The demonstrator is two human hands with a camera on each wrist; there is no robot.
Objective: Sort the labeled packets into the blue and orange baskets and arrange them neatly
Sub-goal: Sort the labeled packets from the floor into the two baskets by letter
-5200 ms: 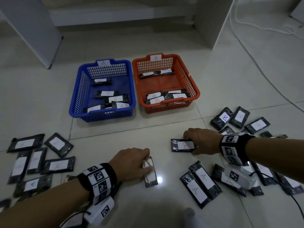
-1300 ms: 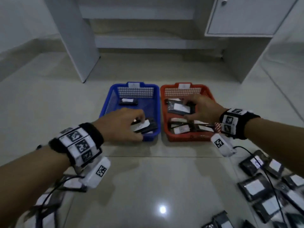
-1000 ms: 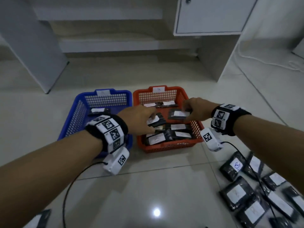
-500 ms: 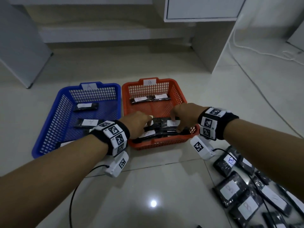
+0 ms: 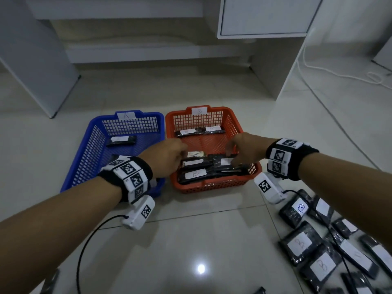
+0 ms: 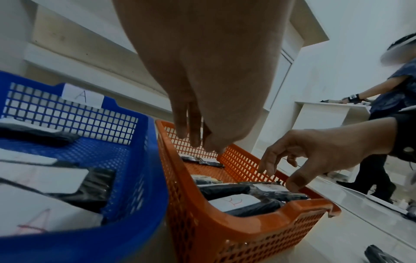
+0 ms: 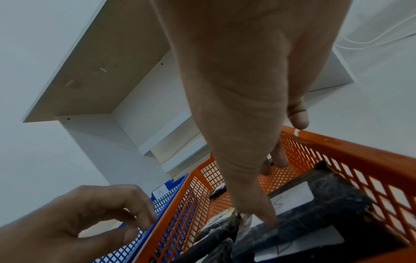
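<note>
The blue basket tagged A and the orange basket tagged B stand side by side on the floor. Black packets with white labels fill the orange basket's near end, and two more lie at its far wall. My left hand hovers over that basket's left rim, fingers loosely curled and empty. My right hand is over the right side. Its thumb presses on a packet while the other fingers hang free above it.
Several loose labelled packets lie on the tiles at the lower right. The blue basket holds a few packets. A white cabinet and desk panels stand behind the baskets, with a white cable at the right. Another person stands farther off.
Both hands carried packets to the orange basket and laid them in its near end. The left hand has since let go and lifted slightly; the right thumb stays on its packet.
</note>
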